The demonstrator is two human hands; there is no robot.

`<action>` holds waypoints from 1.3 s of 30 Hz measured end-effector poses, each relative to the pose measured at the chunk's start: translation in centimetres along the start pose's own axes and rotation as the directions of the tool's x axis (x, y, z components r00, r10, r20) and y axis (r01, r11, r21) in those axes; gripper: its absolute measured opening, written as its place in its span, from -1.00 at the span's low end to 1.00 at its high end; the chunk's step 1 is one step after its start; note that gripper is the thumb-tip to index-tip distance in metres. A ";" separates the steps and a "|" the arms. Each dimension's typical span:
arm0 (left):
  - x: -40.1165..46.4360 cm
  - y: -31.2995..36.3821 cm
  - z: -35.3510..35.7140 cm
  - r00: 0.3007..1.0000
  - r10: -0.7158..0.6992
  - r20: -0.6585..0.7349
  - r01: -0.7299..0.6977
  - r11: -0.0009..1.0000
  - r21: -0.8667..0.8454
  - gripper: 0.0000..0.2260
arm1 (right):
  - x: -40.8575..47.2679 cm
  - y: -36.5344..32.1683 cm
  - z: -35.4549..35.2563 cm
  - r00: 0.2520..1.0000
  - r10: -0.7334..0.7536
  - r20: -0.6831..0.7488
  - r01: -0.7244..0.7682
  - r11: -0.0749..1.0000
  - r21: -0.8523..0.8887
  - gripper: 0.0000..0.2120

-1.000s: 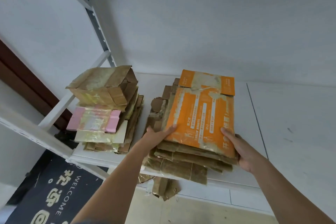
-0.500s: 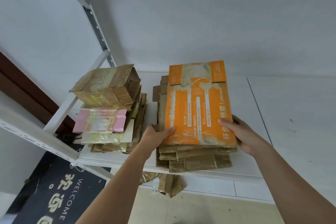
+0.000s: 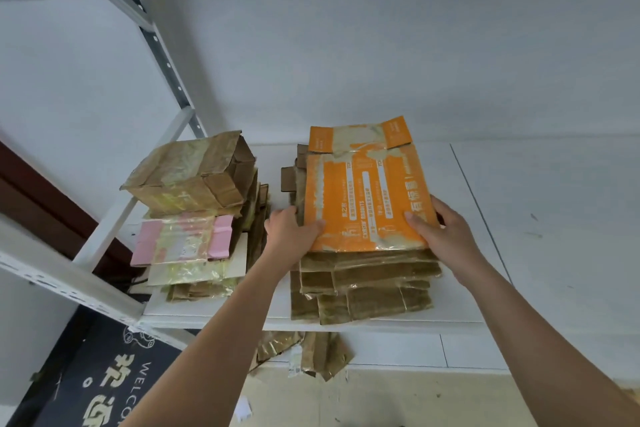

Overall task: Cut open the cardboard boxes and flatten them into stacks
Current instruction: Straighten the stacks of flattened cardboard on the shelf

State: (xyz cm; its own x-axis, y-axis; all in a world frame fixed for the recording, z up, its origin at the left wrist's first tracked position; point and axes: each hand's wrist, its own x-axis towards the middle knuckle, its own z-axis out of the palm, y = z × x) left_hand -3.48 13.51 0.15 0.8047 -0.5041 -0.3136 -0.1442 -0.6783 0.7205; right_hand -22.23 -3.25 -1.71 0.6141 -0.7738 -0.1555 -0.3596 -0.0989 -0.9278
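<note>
A flattened orange box lies on top of a stack of flattened brown cardboard on a white shelf. My left hand grips the stack's left edge, thumb on the orange sheet. My right hand grips the right edge, thumb on top and fingers behind. To the left stands a second stack with a pink flattened box and an unflattened brown taped box on top.
The white shelf's metal frame runs at the left, with an upright post behind. A dark welcome mat lies on the floor below. Cardboard scraps lie under the shelf. A white wall stands behind.
The stack with the orange box has been turned square to the shelf and pushed further back onto it. Both hands slid along with its sides.
</note>
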 end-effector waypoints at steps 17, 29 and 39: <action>-0.9 1.6 -0.5 0.998 -0.064 -0.014 0.053 0.922 -0.384 -0.52 | 1.2 -1.9 0.5 0.993 -0.028 -0.113 0.022 0.998 -0.054 -0.71; 2.3 -2.3 1.0 0.974 -0.202 0.099 0.212 0.971 -0.114 -0.43 | 1.1 -1.1 1.2 0.988 0.153 0.016 -0.141 0.942 -0.304 -0.47; -0.5 -0.2 -0.8 0.931 -0.301 0.207 0.345 0.912 -0.222 -0.61 | 0.8 -0.1 0.5 0.971 0.230 0.062 -0.231 0.973 0.012 -0.50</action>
State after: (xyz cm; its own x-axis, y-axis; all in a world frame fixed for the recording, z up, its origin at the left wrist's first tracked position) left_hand -3.42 14.29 0.66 0.6735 -0.3753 -0.6368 0.2735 -0.6738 0.6864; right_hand -21.35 -3.49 -1.93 0.5572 -0.7356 -0.3853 -0.4831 0.0902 -0.8709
